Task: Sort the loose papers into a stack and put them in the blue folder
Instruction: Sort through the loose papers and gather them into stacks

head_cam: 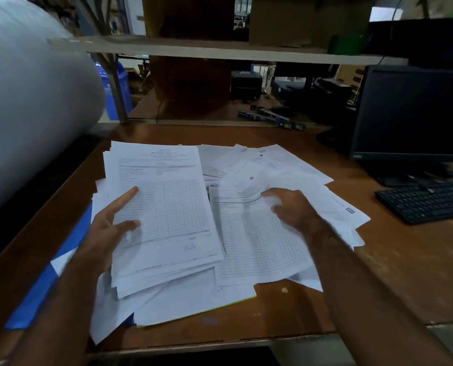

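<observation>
A gathered stack of papers (164,207) is gripped at its left edge by the left hand (109,228), thumb and forefinger laid on top. A crumpled sheet (249,191) is pinched by the curled fingers (280,207) of the right hand (291,207) at centre frame. Loose papers (273,165) are spread over the brown bench (404,260); the blue folder (48,283) is seen at lower left, partly covered.

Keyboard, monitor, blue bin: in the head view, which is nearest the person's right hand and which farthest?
From the right hand, which grips loose papers:
1. Keyboard, just to its right on the desk.
2. Monitor, behind the keyboard, right rear.
3. Blue bin, far back left, beyond the desk.
</observation>
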